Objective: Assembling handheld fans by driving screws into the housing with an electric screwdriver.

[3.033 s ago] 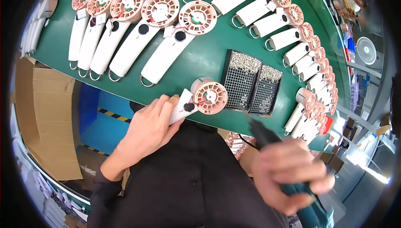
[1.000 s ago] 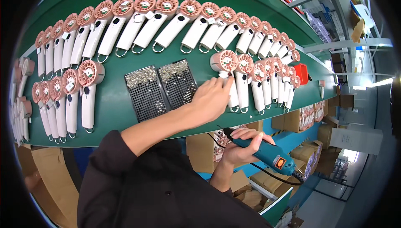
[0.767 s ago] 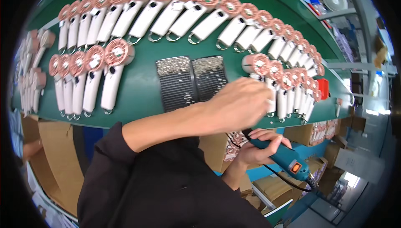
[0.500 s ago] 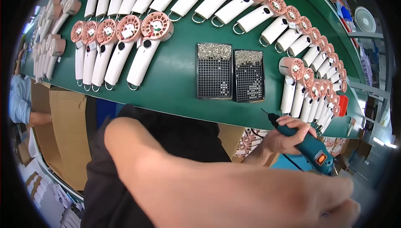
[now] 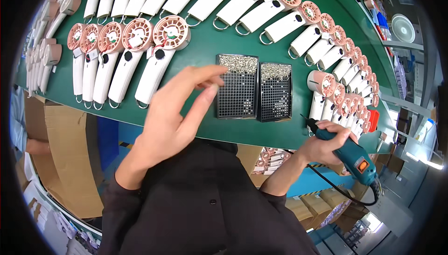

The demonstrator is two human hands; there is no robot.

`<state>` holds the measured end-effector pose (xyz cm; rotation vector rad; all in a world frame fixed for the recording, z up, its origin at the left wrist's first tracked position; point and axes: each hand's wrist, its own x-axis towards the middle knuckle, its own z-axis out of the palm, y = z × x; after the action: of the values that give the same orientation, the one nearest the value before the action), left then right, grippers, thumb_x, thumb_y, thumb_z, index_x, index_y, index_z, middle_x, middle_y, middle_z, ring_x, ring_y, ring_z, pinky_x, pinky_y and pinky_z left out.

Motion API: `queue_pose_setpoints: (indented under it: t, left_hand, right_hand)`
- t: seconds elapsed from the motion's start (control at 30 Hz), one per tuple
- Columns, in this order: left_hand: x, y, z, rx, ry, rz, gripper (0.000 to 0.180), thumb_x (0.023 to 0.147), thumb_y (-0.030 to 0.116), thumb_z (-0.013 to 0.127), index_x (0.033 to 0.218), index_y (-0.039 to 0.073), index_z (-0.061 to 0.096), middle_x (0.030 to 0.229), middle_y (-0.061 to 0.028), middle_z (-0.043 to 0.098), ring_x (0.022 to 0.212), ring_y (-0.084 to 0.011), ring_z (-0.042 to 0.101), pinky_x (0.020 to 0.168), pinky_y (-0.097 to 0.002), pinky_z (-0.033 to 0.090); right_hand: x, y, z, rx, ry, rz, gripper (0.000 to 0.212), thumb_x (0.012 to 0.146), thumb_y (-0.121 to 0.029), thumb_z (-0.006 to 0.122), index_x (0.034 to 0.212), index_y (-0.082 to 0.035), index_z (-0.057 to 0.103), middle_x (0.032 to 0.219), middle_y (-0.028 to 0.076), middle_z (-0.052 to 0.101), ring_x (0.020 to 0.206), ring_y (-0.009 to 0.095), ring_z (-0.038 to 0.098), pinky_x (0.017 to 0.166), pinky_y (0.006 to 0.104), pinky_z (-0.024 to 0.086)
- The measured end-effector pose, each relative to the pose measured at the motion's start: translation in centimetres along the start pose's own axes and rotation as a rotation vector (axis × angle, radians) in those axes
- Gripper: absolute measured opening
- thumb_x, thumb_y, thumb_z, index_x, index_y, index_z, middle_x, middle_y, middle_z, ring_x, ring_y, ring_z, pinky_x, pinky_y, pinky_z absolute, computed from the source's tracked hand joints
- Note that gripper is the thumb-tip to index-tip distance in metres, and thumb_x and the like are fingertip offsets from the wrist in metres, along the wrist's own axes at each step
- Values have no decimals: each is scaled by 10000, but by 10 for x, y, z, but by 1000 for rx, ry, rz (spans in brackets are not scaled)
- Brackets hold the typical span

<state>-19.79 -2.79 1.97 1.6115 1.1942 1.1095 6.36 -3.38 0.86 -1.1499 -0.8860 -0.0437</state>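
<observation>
My left hand (image 5: 175,110) hovers at the left edge of a black perforated tray (image 5: 237,94), thumb and forefinger apart with nothing seen between them. Small silver screws (image 5: 240,63) are heaped along that tray's far end, and some stand in its holes. Beside it lies a second black tray (image 5: 274,97), likewise part filled with screws. At the right, my right hand (image 5: 324,147) is wrapped round a teal electric screwdriver (image 5: 352,154). Its bit points up and left, toward the trays, and a black cord trails from its rear.
White-handled handheld fans with pink heads (image 5: 171,33) stand in rows along the back, left and right of the green table (image 5: 200,40). A red box (image 5: 373,120) sits at the right end. Cardboard boxes (image 5: 70,157) are below left, and another person's arm (image 5: 38,146) shows there.
My left hand has swung from the lower right, close to the camera, to the left side of the screw trays. My right hand still grips the screwdriver. The view has shifted slightly.
</observation>
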Motion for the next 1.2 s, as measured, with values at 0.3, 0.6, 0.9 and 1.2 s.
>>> queue_pose_setpoints:
  t: [0.3,0.6,0.9,1.2]
  left_hand:
    - [-38,-46,26,422,-179,-15,579,842,91,644,1350,-36,398,1355,-188,467,1249,-353,443,1029,-417,365]
    - [-32,-45,26,493,-224,-3,598,835,44,621,1369,-56,373,1391,-187,439,1294,-352,406,1056,-429,340]
    - [-12,-34,33,740,-281,165,516,818,81,627,1318,97,503,1395,-113,430,1298,-370,354,1062,-479,297]
    - [1,-37,42,825,-365,181,475,856,238,647,1299,110,533,1429,-101,400,1337,-343,317,1090,-506,261]
  right_hand:
    - [-21,1,15,76,-28,173,214,870,-71,567,979,37,418,545,84,464,399,156,433,396,297,431]
    - [-28,-3,13,60,-52,173,208,863,-56,554,972,30,400,534,110,474,387,182,445,395,322,450]
    - [-27,3,-1,80,-20,205,209,871,-50,546,987,47,402,547,97,467,398,172,448,394,315,453]
    - [-29,6,0,96,10,206,203,867,-46,549,975,49,407,553,96,469,399,167,443,402,310,452]
